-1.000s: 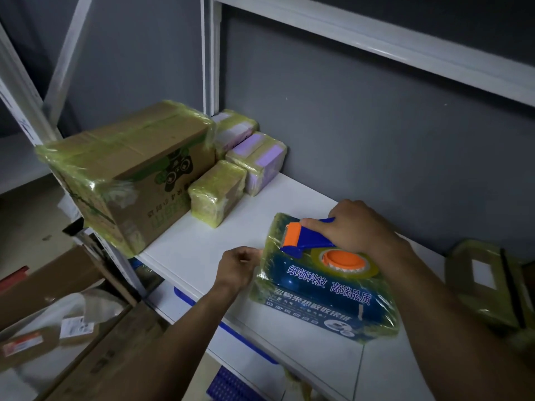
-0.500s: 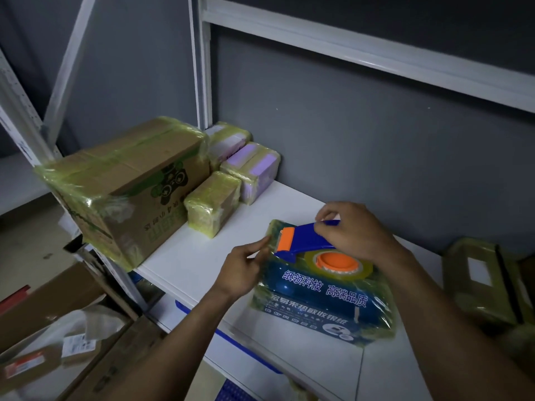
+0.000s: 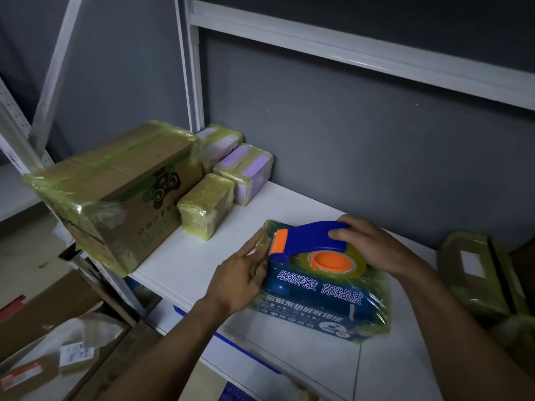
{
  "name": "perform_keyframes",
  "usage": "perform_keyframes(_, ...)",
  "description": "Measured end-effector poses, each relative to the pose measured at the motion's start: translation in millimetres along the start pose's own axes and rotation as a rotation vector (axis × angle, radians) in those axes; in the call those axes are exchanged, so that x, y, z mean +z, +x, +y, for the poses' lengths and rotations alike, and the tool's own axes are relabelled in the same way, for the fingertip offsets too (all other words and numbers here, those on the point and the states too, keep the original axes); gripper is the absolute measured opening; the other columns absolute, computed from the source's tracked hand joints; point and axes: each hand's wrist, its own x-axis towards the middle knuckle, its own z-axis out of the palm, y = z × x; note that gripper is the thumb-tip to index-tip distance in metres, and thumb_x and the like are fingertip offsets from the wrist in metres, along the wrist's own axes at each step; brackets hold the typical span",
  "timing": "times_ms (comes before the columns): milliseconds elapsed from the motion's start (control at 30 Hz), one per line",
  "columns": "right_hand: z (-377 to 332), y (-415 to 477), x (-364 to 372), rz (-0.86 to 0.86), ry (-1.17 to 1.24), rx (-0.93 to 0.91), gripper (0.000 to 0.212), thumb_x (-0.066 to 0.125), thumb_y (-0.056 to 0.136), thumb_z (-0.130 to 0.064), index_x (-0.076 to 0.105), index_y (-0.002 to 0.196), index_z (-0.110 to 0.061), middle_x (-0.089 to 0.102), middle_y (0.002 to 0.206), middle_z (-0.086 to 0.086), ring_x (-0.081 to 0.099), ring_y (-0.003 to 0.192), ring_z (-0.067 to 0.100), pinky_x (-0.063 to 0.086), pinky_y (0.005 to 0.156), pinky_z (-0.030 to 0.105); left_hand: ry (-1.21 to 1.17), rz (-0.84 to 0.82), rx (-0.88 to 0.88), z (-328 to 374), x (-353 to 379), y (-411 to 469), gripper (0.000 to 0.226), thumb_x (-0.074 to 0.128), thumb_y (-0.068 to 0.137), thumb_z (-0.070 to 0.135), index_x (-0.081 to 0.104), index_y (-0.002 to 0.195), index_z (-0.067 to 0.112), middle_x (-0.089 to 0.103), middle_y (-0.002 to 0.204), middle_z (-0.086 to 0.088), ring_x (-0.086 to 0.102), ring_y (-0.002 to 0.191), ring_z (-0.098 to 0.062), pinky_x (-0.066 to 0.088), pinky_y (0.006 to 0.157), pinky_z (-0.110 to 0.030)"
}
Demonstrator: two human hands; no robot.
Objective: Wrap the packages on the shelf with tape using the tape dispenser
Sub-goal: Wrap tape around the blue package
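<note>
Fingers (image 3: 343, 233) of R hand (image 3: 373, 247) clamped on dispenser (image 3: 311, 241), 1 blue/orange, sitting on blue pack (image 3: 321, 299) mid shelf (image 3: 185, 261). L hand (image 3: 241, 272) flat, fingers together, pressing pack's left edge. Other wrapped pkgs: 1 big box (image 3: 115, 192), 3 small (image 3: 207, 205) beside it, 1 far right (image 3: 477, 273).
</note>
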Motion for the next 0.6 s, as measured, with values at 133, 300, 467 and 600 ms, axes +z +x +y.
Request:
perform_keyframes(133,10,-4,6,0.046,0.108,-0.072,0.02,0.068,0.098,-0.046,0.069,0.107,-0.029,0.079,0.098,-0.007,0.077,0.087,0.015,0.063,0.079,0.043,0.153,0.107,-0.039,3,4,0,0.05,0.034,0.103,0.046,0.033,0.154,0.047,0.025,0.159,0.031,0.038,0.143,-0.005,0.052,0.095,-0.033)
perform_keyframes(300,5,-7,11,0.041,0.208,-0.13,0.026,0.07,0.087,-0.052,0.066,0.112,-0.048,0.077,0.106,-0.012,0.076,0.098,0.013,0.063,0.071,0.03,0.295,0.097,-0.025,6,-2,0,0.059,0.018,0.097,0.053,0.041,0.15,0.044,0.036,0.157,0.025,0.05,0.136,-0.009,0.057,0.082,-0.032)
perform_keyframes(467,-1,-6,5,0.015,0.149,-0.141,0.013,0.072,0.091,-0.052,0.066,0.102,-0.053,0.079,0.098,-0.01,0.078,0.089,0.015,0.062,0.066,0.026,0.357,0.081,-0.062,5,-1,0,0.056,0.014,0.1,0.053,0.036,0.152,0.048,0.03,0.157,0.031,0.057,0.125,-0.01,0.052,0.068,-0.029)
perform_keyframes(600,4,-12,-7,0.066,0.115,-0.133,0.029,0.067,0.081,-0.063,0.064,0.106,-0.049,0.079,0.094,-0.004,0.078,0.084,0.019,0.064,0.074,0.042,0.394,0.094,-0.103,1,-2,-1,0.056,0.012,0.1,0.055,0.041,0.148,0.05,0.029,0.155,0.036,0.066,0.106,-0.009,0.036,0.055,-0.022)
